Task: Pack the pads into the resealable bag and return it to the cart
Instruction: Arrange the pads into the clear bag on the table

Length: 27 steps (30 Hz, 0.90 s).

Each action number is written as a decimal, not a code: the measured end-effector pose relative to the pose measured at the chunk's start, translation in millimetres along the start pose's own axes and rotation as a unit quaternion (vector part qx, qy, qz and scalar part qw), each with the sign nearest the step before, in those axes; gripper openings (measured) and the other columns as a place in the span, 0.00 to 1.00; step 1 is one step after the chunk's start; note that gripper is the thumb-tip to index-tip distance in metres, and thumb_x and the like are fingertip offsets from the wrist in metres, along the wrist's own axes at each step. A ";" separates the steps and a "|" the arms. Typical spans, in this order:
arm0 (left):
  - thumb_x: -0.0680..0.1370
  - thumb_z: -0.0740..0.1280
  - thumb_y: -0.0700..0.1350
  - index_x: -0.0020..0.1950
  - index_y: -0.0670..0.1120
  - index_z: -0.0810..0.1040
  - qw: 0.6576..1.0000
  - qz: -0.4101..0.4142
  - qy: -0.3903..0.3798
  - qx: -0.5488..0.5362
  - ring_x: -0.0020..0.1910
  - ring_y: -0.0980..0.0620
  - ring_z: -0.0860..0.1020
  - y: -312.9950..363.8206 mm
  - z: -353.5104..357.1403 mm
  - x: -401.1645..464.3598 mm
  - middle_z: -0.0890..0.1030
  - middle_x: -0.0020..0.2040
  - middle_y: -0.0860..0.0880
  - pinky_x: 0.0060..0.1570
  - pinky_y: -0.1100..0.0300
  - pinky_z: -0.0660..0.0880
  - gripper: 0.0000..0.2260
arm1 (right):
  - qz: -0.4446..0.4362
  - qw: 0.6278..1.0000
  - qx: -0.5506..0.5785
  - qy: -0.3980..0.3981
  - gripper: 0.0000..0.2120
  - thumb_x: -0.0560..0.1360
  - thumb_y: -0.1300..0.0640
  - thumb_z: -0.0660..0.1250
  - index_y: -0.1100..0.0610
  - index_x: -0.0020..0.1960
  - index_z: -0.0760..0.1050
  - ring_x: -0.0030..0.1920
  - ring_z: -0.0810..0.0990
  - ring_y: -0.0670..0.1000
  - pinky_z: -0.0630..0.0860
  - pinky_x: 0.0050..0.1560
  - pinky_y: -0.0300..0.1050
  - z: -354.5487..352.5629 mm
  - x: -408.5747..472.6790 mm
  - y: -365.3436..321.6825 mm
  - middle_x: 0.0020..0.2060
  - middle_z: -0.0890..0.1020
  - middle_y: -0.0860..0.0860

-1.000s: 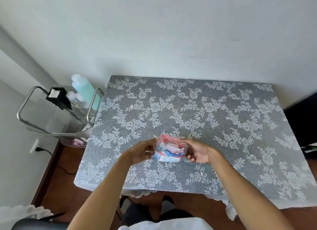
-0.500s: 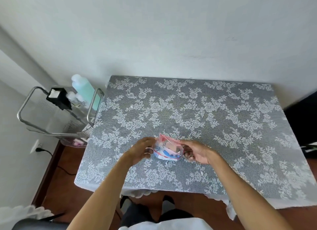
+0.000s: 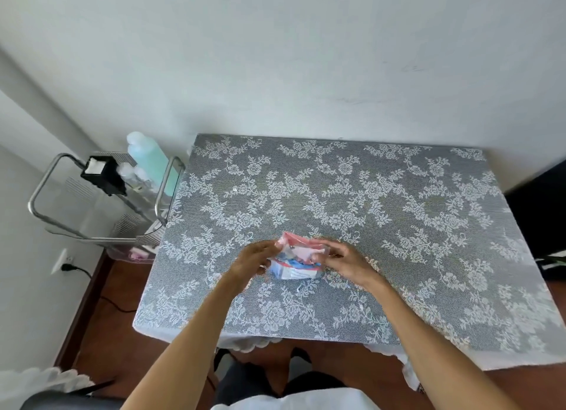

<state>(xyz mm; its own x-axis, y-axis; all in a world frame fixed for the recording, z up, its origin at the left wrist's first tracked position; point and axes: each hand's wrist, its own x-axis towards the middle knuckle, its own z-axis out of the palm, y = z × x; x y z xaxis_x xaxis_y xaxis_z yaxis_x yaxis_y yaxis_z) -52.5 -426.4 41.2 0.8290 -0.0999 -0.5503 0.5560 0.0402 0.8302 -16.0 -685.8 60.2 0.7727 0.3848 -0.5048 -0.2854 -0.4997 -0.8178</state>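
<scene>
Your fingertips are blurred against the plastic, so you cannot make out the bag's [image 3: 298,261] seal or count the pads [image 3: 301,253] inside, which show only as pink and blue shapes, and the cart [image 3: 101,201] at the table's [image 3: 398,226] left edge is partly hidden behind its rails. The bag sits between your hands over the near middle of the table, your left hand [image 3: 252,259] pinching its left end and your right hand [image 3: 346,261] pinching its right end. Its long axis runs left to right, with the pink strip on the far side.
</scene>
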 end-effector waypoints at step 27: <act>0.79 0.66 0.44 0.52 0.38 0.80 0.995 0.017 0.080 -0.063 0.40 0.47 0.82 -10.9 3.4 5.9 0.83 0.45 0.41 0.40 0.58 0.80 0.09 | -0.002 0.993 -0.113 0.029 0.35 0.67 0.43 0.76 0.36 0.69 0.65 0.40 0.78 0.35 0.71 0.35 0.31 2.7 15.6 -14.3 0.55 0.81 0.39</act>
<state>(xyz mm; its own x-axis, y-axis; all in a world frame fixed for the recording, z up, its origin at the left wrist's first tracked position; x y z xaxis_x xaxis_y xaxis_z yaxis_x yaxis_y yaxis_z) -53.9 -430.8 29.1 0.8412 0.0637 -0.5370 0.5216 0.1665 0.8368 -1.4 -670.5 63.3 0.8074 0.3445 -0.4790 -0.1527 -0.6621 -0.7337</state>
